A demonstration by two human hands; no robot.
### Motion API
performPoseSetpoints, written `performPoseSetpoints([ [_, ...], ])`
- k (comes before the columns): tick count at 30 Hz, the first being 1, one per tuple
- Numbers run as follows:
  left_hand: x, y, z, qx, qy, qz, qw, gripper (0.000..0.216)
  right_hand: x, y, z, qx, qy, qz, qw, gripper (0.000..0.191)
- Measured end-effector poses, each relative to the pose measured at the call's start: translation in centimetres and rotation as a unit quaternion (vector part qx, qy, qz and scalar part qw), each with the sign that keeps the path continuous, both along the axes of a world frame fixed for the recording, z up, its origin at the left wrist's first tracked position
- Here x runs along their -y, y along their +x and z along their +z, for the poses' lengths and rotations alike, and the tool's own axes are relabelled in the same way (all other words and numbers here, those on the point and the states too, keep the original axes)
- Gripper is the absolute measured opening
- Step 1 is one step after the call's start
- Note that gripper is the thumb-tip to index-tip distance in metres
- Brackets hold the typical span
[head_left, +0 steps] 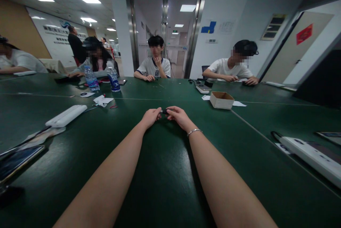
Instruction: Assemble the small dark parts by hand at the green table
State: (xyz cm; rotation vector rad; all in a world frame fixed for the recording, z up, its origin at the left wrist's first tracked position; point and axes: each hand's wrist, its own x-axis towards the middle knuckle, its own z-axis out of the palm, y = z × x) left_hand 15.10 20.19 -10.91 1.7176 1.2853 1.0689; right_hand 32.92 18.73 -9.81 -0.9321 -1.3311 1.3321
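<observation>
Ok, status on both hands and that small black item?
Left hand, right hand: both pinching small black item between them. Exact type unclear. Open box beyond, rightward, apart from both hands.

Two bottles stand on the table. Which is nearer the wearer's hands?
The dark-blue-labelled bottle, the right-hand one in the picture. The paler-labelled bottle stands left of it, farther from both the left hand and right hand.

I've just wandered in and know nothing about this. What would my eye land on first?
Probably the two bare arms stretched from the bottom edge over the green table, the left hand and right hand pinching a small dark object mid-picture. Next, perhaps, the metal-framed glass doors at top centre, behind a seated person, or the open box beyond the hands, to their right.
</observation>
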Motion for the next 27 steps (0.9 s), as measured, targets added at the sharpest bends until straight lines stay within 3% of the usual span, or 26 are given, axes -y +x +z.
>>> performPoseSetpoints([
  [9,0.73,0.26,0.7,0.053,-0.015,-0.013,0.998,0.026,-0.07,-0.26,0.02,-0.018,-0.021,-0.023,0.999,0.01],
  [16,0.1,0.13,-0.02,0.0,0.0,-0.011,1.0,0.048,-0.37,-0.27,-0.2,-0.015,-0.011,-0.027,0.999,0.012],
  [23,0.33,0.21,0.21,0.019,-0.011,-0.005,1.0,0.031,-0.45,-0.23,-0.36,-0.015,-0.012,-0.024,1.0,0.013],
  [27,0.23,0.06,0.24,-0.02,-0.01,-0.009,1.0,0.052,-0.28,-0.21,-0.22,-0.015,-0.007,-0.022,1.0,0.014],
])
